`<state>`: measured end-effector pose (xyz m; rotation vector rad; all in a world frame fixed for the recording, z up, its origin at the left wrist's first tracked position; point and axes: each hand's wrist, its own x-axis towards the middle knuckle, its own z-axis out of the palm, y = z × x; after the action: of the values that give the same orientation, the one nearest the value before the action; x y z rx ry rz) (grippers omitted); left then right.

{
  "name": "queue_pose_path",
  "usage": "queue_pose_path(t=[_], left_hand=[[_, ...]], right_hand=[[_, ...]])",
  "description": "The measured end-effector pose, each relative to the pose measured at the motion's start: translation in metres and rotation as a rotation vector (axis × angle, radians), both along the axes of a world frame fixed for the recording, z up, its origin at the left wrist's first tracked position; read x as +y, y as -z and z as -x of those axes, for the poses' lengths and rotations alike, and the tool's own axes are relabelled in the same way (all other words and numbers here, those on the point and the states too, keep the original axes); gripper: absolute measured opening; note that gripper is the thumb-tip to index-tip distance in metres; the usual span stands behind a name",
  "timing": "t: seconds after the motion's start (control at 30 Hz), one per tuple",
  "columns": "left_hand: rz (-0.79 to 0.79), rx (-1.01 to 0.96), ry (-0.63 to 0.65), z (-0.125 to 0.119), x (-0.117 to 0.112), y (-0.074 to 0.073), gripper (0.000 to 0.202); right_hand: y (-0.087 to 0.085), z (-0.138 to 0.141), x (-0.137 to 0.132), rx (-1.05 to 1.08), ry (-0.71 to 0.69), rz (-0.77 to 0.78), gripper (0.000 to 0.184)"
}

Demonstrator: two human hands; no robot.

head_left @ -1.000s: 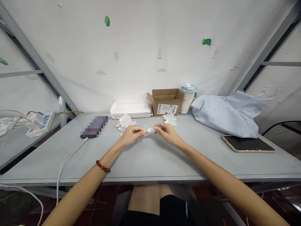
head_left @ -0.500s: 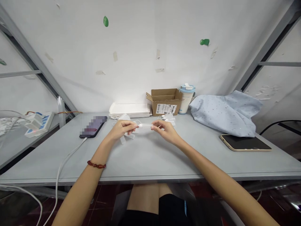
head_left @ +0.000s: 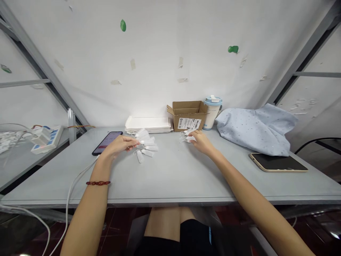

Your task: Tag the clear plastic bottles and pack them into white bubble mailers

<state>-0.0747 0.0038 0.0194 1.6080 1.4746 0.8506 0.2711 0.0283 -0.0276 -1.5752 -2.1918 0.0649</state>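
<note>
Small white hang tags with thin string loops lie in two groups on the grey table. Several tags [head_left: 149, 147] are fanned out on the left. My left hand [head_left: 121, 145] is at their left side, thumb and fingers pinched at the string end of one white tag [head_left: 145, 142]. Farther right, in front of the cardboard box, is the second group of tags [head_left: 183, 134]. There my right hand [head_left: 203, 143] has thumb and fingertips closed around the right end of a tag, and the fingers partly cover that group.
A stack of white sheets [head_left: 147, 124], a cardboard box [head_left: 189, 115] and a lidded cup [head_left: 212, 113] stand along the wall. At left lies a charging phone [head_left: 106, 142] with its cable. Blue speckled cloth [head_left: 255, 129] partly overlaps a tablet-like device [head_left: 278, 163] at right.
My hands were together at the middle, stretching a clear-white tag between them. Now they are apart: the left has moved left to the fanned tags, the right to the tags by the box.
</note>
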Motion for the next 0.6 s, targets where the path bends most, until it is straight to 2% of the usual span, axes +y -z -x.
queue_pose_path(t=[0.17,0.3,0.43,0.6], left_hand=[[0.059,0.064,-0.024,-0.002,0.002,0.003,0.021],[0.089,0.067,-0.124,-0.001,0.008,0.007,0.023],[0.059,0.072,-0.255,0.002,0.013,0.012,0.025],[-0.043,0.006,-0.349,-0.001,0.014,0.014,0.024]], right_hand=[[0.000,-0.003,-0.001,-0.096,0.048,0.094,0.028],[0.003,-0.004,0.001,-0.114,0.052,0.068,0.030],[0.006,-0.006,0.005,-0.147,0.043,0.037,0.030],[0.008,-0.007,0.007,-0.184,0.037,0.041,0.032]])
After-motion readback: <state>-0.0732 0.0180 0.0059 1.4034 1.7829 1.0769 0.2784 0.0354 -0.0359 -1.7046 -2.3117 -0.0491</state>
